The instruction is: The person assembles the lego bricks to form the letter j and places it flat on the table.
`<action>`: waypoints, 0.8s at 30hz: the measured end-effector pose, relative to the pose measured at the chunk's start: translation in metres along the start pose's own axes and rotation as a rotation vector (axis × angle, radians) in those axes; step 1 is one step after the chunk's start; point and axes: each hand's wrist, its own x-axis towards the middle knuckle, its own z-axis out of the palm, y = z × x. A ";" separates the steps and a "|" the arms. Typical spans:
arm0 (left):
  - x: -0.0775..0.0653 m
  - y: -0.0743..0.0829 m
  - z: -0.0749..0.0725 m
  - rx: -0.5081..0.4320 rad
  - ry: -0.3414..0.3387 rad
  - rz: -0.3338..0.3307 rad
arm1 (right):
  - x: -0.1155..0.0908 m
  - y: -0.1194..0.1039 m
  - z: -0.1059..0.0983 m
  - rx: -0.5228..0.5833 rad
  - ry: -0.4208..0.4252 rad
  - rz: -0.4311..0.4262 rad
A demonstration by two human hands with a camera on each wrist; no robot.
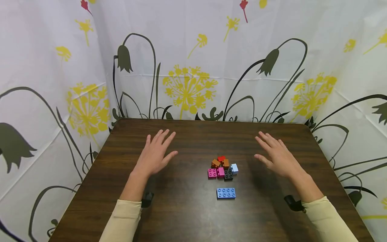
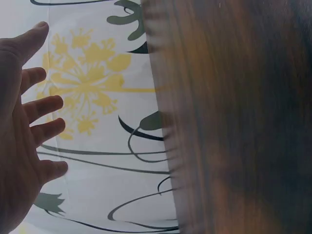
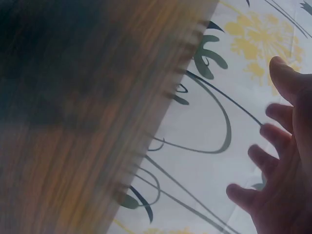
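The left hand (image 1: 155, 156) is held over the bench well to the left of the long blue brick (image 1: 226, 193), its fingers straight and spread, the thumb angled inward. The right hand (image 1: 277, 157) is held well to the right of the long blue brick, its fingers likewise straight and its thumb standing apart from them. Pale sleeves (image 1: 122, 218) cover the forearms. Just beyond the long blue brick sits a close group of smaller bricks: a pink brick (image 1: 212, 173) beyond its left end, a magenta brick (image 1: 220, 172) and a black brick (image 1: 228, 175) beyond its middle, and a light blue brick (image 1: 234, 168) beyond its right end. Farther from it are two orange bricks (image 1: 226, 163) and a red brick (image 1: 221, 158); which of these touch is hard to tell. Beneath the long blue brick spreads the dark wood-grained bench (image 1: 181, 215), and well beyond it hangs a white cloth (image 1: 211, 50) printed with yellow and grey-green flowers.
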 end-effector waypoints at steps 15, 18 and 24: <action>-0.025 0.083 0.035 -0.165 -0.160 0.154 | -0.006 -0.031 0.056 0.072 -0.142 -0.092; -0.027 0.106 0.041 -0.163 -0.236 0.194 | -0.008 -0.035 0.069 0.106 -0.159 -0.084; -0.028 0.144 0.059 -0.106 -0.269 0.252 | -0.008 -0.038 0.085 0.171 -0.150 -0.087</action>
